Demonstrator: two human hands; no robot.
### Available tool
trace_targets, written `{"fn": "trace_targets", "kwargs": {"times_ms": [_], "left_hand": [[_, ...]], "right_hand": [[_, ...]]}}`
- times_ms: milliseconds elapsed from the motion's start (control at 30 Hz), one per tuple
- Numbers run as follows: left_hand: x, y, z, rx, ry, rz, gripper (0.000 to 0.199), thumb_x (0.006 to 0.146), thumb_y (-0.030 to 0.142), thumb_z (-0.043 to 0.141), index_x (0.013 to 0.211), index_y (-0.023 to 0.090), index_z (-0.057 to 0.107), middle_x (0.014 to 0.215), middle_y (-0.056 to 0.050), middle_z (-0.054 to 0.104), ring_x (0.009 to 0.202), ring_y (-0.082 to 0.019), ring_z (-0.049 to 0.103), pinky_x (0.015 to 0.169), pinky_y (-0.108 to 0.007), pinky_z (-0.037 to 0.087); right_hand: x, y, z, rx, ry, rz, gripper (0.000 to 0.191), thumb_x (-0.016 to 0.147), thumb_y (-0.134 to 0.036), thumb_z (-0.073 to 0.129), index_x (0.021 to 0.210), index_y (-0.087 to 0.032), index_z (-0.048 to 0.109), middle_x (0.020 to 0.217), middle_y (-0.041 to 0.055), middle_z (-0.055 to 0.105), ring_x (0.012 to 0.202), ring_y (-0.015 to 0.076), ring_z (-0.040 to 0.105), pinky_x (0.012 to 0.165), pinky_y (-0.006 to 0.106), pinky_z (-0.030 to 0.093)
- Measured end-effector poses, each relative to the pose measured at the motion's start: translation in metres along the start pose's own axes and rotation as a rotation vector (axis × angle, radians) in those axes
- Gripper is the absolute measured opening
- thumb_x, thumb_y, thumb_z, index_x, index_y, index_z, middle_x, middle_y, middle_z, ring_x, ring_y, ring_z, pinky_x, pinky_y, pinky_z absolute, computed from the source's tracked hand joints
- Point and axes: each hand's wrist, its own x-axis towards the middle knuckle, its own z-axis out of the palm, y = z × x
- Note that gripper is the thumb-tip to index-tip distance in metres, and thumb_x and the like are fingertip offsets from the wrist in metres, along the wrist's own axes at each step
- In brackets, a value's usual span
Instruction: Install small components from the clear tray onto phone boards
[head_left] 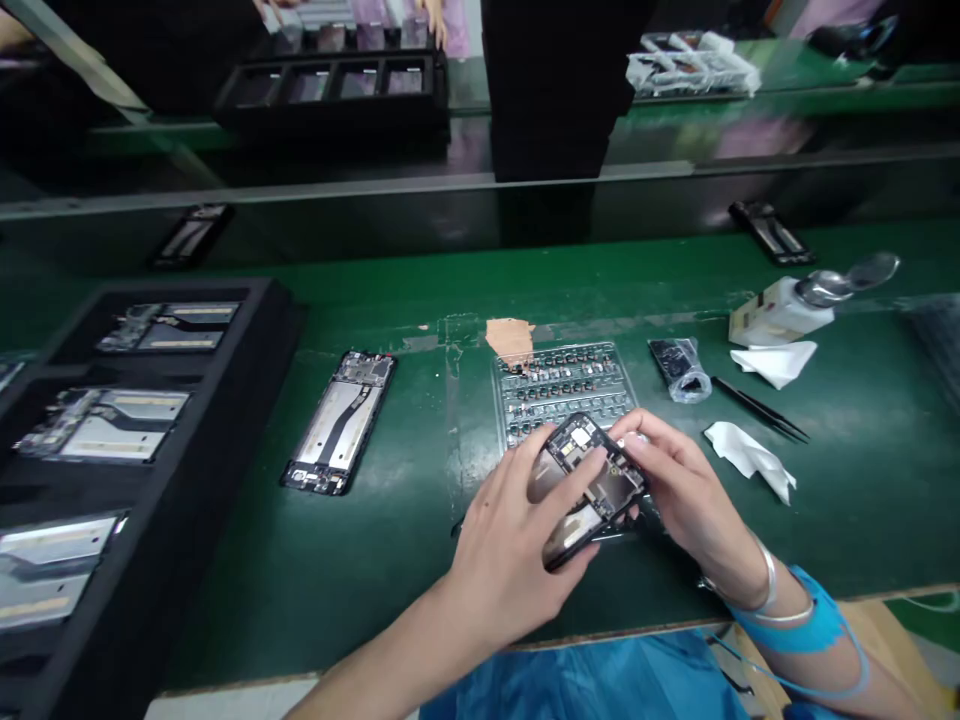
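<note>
Head view showed the left hand (506, 535) clamped around an opened rectangular black phone (615, 485), above the near part of a clear plastic tray (619, 376) on the dark green counter (405, 560). The right hand (690, 490) had thumb and forefinger close together at the phone's right edge; whether they pinched anything could not be told.
</note>
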Motion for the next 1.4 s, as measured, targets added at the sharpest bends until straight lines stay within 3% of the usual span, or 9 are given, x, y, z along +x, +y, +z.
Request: {"fn": "trace_targets", "kwargs": {"times_ms": [133,300,600,833,933,1033,1133,1233,1400], "left_hand": [[0.003,-0.002,-0.005,-0.48,-0.209,-0.005,0.07,0.07,0.018,0.057,0.135,0.035,0.038,0.139,-0.006,0.033,0.121,-0.029,0.041,0.096,-0.043,0.039],[0.015,-0.011,0.001,-1.616,-0.614,-0.224,0.072,0.065,0.048,0.051,0.127,0.012,0.045,0.119,-0.02,0.052,0.079,-0.024,0.058,0.061,-0.033,0.047],[0.021,-0.01,0.017,-1.909,-0.691,-0.265,0.071,0.063,0.053,0.044,0.114,0.004,0.053,0.083,-0.016,0.064,0.066,-0.023,0.06,0.055,-0.029,0.046],[0.021,-0.008,0.016,-1.88,-0.644,-0.291,0.071,0.064,0.055,0.047,0.112,0.004,0.056,0.087,-0.017,0.064,0.06,-0.021,0.059,0.047,-0.026,0.04],[0.019,-0.01,0.014,-1.842,-0.547,-0.341,0.073,0.071,0.063,0.042,0.117,0.008,0.055,0.105,-0.018,0.06,0.066,-0.022,0.06,0.051,-0.029,0.042],[0.015,-0.013,0.006,-1.74,-0.35,-0.405,0.069,0.076,0.064,0.044,0.116,0.009,0.056,0.106,-0.017,0.061,0.065,-0.019,0.059,0.056,-0.028,0.042],[0.013,-0.016,-0.003,-1.593,-0.015,-0.345,0.066,0.072,0.054,0.062,0.124,0.015,0.05,0.114,-0.013,0.058,0.077,-0.019,0.06,0.068,-0.029,0.046],[0.015,-0.017,-0.009,-1.441,0.185,-0.259,0.081,0.072,0.037,0.07,0.14,0.027,0.026,0.129,-0.011,0.049,0.102,-0.024,0.055,0.082,-0.033,0.047],[0.02,-0.019,-0.012,-1.334,0.238,-0.226,0.086,0.081,0.025,0.061,0.144,0.035,0.002,0.138,-0.007,0.04,0.125,-0.023,0.041,0.096,-0.035,0.041]], "right_hand": [[-0.006,-0.001,-0.001,-0.114,0.032,-0.125,0.028,0.085,-0.039,0.055,0.109,-0.024,0.057,0.059,-0.0026,0.055,0.051,0.0104,0.052,0.046,0.02,0.039],[-0.01,0.0,-0.004,-0.176,-0.002,-0.206,0.015,0.083,-0.032,0.06,0.081,-0.019,0.065,0.057,-0.0018,0.054,0.047,0.0067,0.048,0.044,0.018,0.036],[-0.01,-0.001,0.003,-0.019,-0.05,-0.095,0.02,0.087,-0.032,0.055,0.075,-0.017,0.054,0.052,-0.0052,0.051,0.037,0.004,0.048,0.039,0.016,0.033],[-0.009,0.001,0.002,-0.13,-0.045,-0.108,0.021,0.089,-0.035,0.05,0.077,-0.018,0.052,0.052,-0.0051,0.052,0.038,0.0048,0.046,0.038,0.016,0.031],[-0.008,0.003,0.0,-0.315,0.044,-0.201,0.017,0.091,-0.036,0.048,0.098,-0.022,0.053,0.05,-0.0075,0.047,0.041,0.0067,0.046,0.043,0.018,0.035],[-0.011,0.008,0.004,-0.616,0.071,-0.429,0.056,0.08,-0.044,0.061,0.127,-0.023,0.039,0.05,-0.0097,0.042,0.044,0.0087,0.043,0.046,0.021,0.036],[-0.02,0.016,0.016,-0.895,-0.196,-0.607,0.09,0.065,-0.053,0.071,0.138,-0.021,0.03,0.057,-0.0061,0.051,0.048,0.0121,0.048,0.046,0.023,0.039],[-0.03,0.022,0.027,-1.095,-0.292,-0.669,0.075,0.079,-0.037,0.061,0.142,-0.018,0.025,0.074,0.0033,0.063,0.063,0.0177,0.06,0.055,0.027,0.046],[-0.007,-0.001,0.02,-0.804,0.038,-0.37,0.029,0.085,-0.026,0.053,0.112,-0.018,0.051,0.055,-0.0021,0.057,0.044,0.0124,0.052,0.043,0.024,0.04]]}}
